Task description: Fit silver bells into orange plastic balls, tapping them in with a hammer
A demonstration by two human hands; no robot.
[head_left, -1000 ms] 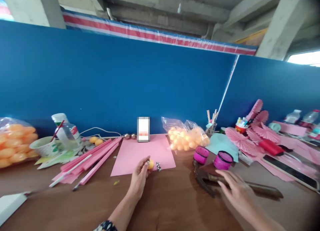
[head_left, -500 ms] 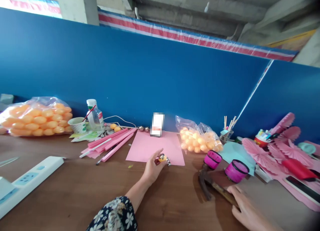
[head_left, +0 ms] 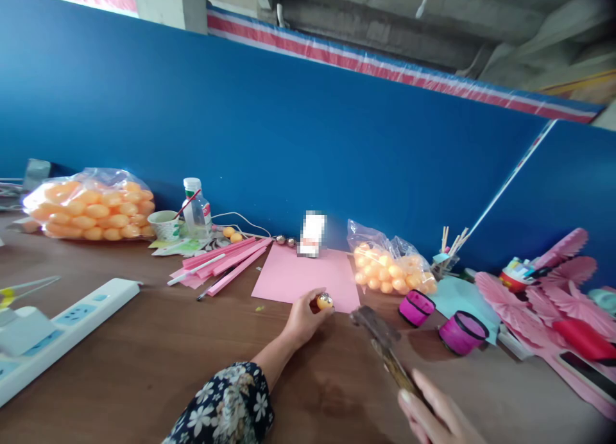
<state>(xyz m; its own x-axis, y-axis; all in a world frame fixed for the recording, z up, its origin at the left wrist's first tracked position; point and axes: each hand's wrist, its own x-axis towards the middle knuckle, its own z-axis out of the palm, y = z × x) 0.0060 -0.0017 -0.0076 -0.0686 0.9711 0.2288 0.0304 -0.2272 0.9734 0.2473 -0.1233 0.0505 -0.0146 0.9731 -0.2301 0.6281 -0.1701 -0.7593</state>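
My left hand reaches over the front edge of a pink paper sheet, its fingers closed around a shiny gold-and-silver ball. Part of the ball is hidden by the fingers. In my right hand is a claw hammer, gripped by its wooden handle. The hammer's metal head is lifted above the table, to the right of the ball and apart from it. Two magenta rings with black edges, one nearer ring and one farther ring, stand right of the hammer head.
Bags of orange balls stand left and right by the blue partition. Pink strips, a plastic bottle, a paper cup and a power strip are leftward. Pink paper fans lie right.
My right hand has raised the hammer off the table and moved it left, toward the ball. The left hand still holds the ball near the paper's edge. The camera view has shifted slightly.
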